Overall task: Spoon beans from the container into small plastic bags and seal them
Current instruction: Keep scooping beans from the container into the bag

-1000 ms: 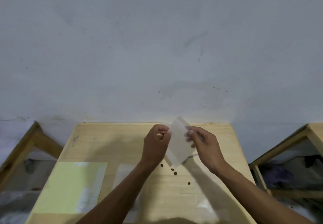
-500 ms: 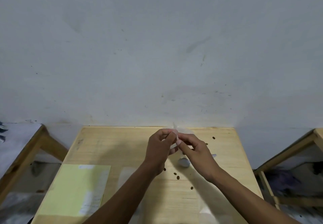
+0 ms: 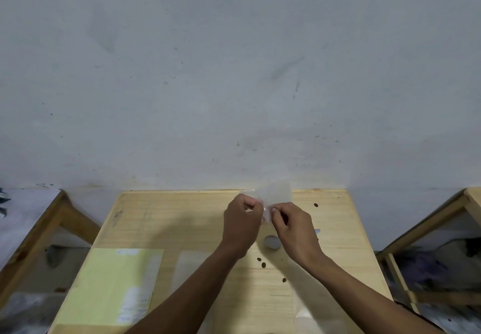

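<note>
Left hand [image 3: 243, 225] and right hand [image 3: 292, 225] fingers pinch small plastic bag [image 3: 276, 193] edge, bag pointing 12 o'clock above bench [image 3: 182, 219], probably to open it; loose beans [image 3: 263, 264] at 6 o'clock.

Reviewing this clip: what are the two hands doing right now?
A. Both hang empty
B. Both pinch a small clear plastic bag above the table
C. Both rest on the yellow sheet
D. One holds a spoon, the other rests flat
B: the left hand and right hand pinch the clear plastic bag between them above the wooden table.
</note>
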A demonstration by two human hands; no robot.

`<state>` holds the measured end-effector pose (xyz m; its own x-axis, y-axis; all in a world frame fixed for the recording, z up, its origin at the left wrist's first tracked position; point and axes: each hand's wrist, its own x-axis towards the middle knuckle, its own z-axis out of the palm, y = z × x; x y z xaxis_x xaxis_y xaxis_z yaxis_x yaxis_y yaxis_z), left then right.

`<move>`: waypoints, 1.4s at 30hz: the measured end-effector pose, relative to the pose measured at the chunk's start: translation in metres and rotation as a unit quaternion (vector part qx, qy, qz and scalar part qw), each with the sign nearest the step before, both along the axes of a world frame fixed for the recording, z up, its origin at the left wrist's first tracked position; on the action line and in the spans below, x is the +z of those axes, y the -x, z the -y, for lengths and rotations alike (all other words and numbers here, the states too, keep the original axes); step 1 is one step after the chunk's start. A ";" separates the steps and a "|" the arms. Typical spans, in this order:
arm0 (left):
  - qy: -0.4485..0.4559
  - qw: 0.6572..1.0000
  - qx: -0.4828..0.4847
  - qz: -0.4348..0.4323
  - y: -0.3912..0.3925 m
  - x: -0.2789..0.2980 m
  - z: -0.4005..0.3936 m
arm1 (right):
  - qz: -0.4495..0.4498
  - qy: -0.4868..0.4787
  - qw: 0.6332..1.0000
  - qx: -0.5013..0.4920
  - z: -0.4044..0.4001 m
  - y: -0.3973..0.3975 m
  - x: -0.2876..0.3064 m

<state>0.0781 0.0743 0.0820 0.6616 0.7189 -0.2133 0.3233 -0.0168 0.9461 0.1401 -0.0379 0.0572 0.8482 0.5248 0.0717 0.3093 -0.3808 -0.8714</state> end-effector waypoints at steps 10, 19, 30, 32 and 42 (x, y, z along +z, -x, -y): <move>-0.211 0.969 -0.098 -0.084 -0.005 0.015 0.000 | 0.089 0.055 0.994 -0.024 -0.001 -0.016 -0.001; -0.191 0.972 -0.106 -0.091 0.001 0.001 -0.007 | 0.100 0.045 0.993 -0.038 -0.003 -0.025 0.002; -0.363 0.915 -0.160 -0.073 0.007 -0.006 -0.001 | -0.005 -0.100 0.985 -0.139 -0.013 -0.011 0.003; -0.384 0.908 -0.166 -0.029 0.005 -0.007 -0.003 | -0.020 -0.112 0.982 -0.153 -0.014 -0.013 0.006; -0.478 0.858 -0.179 -0.062 0.004 -0.053 -0.012 | -0.176 -0.157 0.957 -0.171 -0.018 -0.027 0.013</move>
